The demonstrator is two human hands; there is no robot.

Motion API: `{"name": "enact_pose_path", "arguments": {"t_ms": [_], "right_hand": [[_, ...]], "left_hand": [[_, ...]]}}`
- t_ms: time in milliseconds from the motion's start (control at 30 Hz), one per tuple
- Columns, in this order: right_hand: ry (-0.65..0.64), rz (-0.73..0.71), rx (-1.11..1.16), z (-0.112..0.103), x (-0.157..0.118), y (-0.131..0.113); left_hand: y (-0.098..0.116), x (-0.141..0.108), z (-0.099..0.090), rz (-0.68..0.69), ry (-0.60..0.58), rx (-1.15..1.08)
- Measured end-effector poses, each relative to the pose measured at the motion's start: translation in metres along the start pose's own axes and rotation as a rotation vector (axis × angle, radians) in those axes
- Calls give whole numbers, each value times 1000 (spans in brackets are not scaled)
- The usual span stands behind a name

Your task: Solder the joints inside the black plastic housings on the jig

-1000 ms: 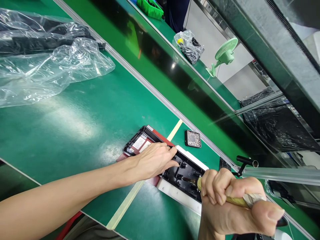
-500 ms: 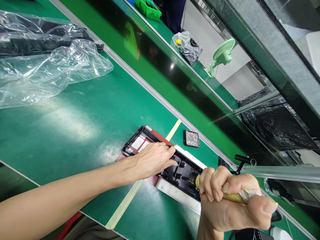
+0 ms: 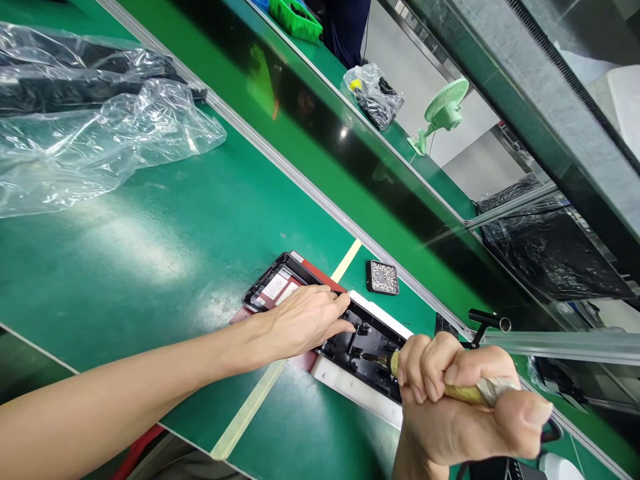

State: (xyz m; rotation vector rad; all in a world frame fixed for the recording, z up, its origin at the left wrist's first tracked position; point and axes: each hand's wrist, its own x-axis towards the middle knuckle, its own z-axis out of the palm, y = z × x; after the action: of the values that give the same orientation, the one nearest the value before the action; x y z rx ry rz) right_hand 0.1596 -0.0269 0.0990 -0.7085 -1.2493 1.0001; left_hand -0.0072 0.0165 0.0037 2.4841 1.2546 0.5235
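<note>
A long black plastic housing point(image 3: 373, 337) lies open side up, set between white blocks point(image 3: 350, 393) on the green table. My left hand point(image 3: 313, 317) lies across its middle, fingers bent over the far wall and thumb inside, gripping it. In my right hand point(image 3: 450, 393) is a soldering iron point(image 3: 463, 393) with a yellow, tape-wrapped handle, my fingers wrapped round it and the thumb on its back end. The iron's tip slants down into the housing, near small raised posts; exact contact is too small to tell. White labels point(image 3: 275, 287) show at the housing's left end.
Beyond the housing stands a small black box point(image 3: 383, 277) of tiny metal pieces. Clear plastic bags point(image 3: 110, 127) with black parts lie at upper left. A metal rail point(image 3: 280, 163) runs along the table's back. A black tube on a bracket point(image 3: 487, 321) is at right.
</note>
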Motion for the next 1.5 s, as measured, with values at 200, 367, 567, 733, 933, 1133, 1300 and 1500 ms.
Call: {"name": "enact_pose_path", "arguments": {"t_ms": [200, 367, 567, 733, 933, 1133, 1300, 1500], "right_hand": [[15, 14, -6, 0, -1, 0], [3, 22, 0, -1, -1, -1], [11, 16, -4, 1, -1, 0], [26, 13, 1, 2, 1, 1], [-1, -1, -3, 0, 1, 1], [-11, 1, -18, -1, 0, 2], [6, -2, -19, 2, 1, 2], [24, 0, -42, 4, 1, 1]], "left_hand": [[-4, -2, 6, 11, 22, -10], [-6, -3, 10, 12, 32, -14], [-5, -3, 8, 14, 26, -12], [-2, -2, 3, 8, 1, -6], [1, 1, -4, -2, -19, -12], [3, 2, -7, -11, -30, -17], [4, 2, -9, -14, -31, -37], [4, 2, -10, -18, -38, -47]]}}
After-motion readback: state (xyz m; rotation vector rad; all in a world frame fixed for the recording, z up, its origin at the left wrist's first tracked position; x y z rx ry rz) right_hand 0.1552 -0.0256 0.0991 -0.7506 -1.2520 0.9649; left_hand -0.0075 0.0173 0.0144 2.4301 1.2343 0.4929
